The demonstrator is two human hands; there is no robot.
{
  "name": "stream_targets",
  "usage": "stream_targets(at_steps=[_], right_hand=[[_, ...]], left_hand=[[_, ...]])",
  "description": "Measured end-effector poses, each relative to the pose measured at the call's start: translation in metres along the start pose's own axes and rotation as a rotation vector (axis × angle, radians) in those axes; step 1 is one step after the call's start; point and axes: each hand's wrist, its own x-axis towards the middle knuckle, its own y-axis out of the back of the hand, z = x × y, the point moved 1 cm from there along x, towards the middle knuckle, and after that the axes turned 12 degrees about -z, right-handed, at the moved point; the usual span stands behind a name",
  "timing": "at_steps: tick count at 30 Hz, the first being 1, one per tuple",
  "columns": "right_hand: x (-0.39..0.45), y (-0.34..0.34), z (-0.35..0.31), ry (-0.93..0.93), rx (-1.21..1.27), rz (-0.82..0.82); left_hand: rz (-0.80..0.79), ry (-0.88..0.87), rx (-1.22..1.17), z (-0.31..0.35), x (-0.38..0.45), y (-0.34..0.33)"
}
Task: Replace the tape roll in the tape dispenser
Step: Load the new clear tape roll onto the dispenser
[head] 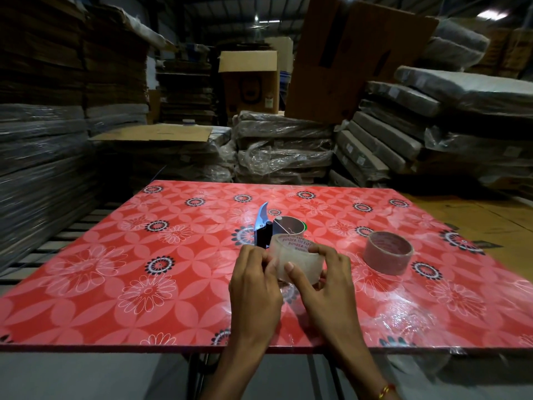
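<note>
A clear tape roll point(298, 259) with red print on its core is held a little above the red floral table point(144, 255), near its middle. My left hand point(253, 281) grips the roll's left side and my right hand point(328, 281) grips its right side, thumb across the front. Just behind the roll lies the tape dispenser point(269, 229), with a black handle, a blue blade guard and a round metal plate. A brown tape roll point(388, 252) lies flat on the table to the right, apart from both hands.
Plastic-wrapped bundles point(282, 148) and stacked flat cartons point(43, 111) stand behind and to the left of the table. More wrapped packs point(432, 125) lean at the right. The table's near edge point(173, 346) runs just in front of my wrists.
</note>
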Motion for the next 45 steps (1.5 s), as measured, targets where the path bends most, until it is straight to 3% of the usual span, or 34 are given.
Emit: stream_targets(at_steps=[4,13,19,26,33,43,45], right_hand=[[0.0,0.0,0.001,-0.001,0.012,0.004],[0.002,0.0,0.005,-0.054,0.042,0.062],[0.003,0.001,0.005,-0.082,0.01,0.054],[0.004,0.001,0.003,-0.105,-0.005,0.049],[0.007,0.0,0.006,-0.128,0.194,0.006],[0.006,0.0,0.002,-0.106,0.06,-0.017],[0.006,0.001,0.002,-0.107,0.056,-0.025]], left_hand=[[-0.016,0.077,-0.166,0.001,0.003,0.003],[-0.007,-0.012,0.075,-0.001,-0.002,-0.005],[-0.025,-0.085,0.115,0.003,0.003,-0.005],[-0.009,-0.023,-0.058,-0.003,0.006,-0.003],[0.041,-0.152,0.051,0.01,0.009,-0.004],[0.1,-0.325,0.253,0.008,0.017,-0.003],[0.118,-0.311,0.2,0.006,0.018,-0.002]])
